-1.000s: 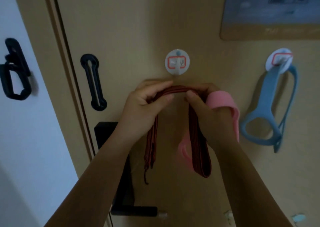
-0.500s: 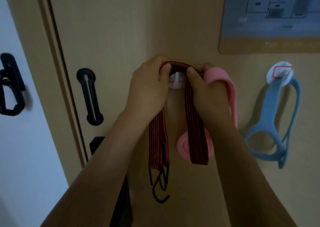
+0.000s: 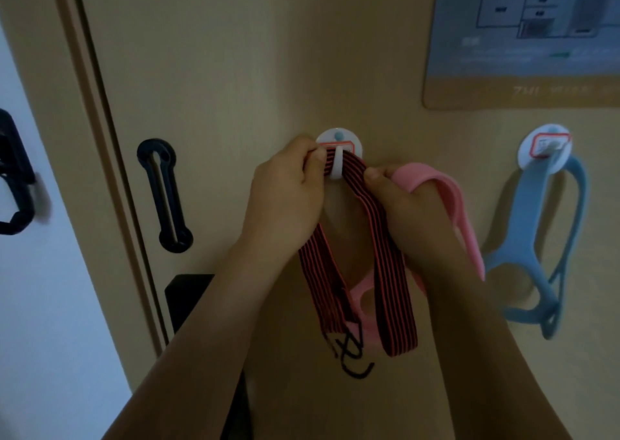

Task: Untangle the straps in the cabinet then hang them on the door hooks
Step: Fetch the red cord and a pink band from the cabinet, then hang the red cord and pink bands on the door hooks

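Observation:
A red-and-black striped strap point(image 3: 385, 258) lies over the white round door hook point(image 3: 339, 152) in the middle of the wooden door, both ends hanging down with black metal hooks at the bottom. My left hand point(image 3: 285, 194) pinches the strap just left of the hook. My right hand point(image 3: 402, 204) pinches it just right of the hook. A pink strap point(image 3: 449, 198) is looped round my right hand and hangs behind it.
A blue strap point(image 3: 533, 224) hangs on a second white hook point(image 3: 550, 147) to the right. A black strap point(image 3: 166, 198) hangs near the door's left edge, another black strap point(image 3: 16, 184) on the white wall. A black door handle plate point(image 3: 188, 302) sits below; a poster point(image 3: 523, 36) above right.
Both hands lifted the striped strap up to the middle hook and laid it over the hook's prong. The strap now rests on the hook, with my hands lower on either side.

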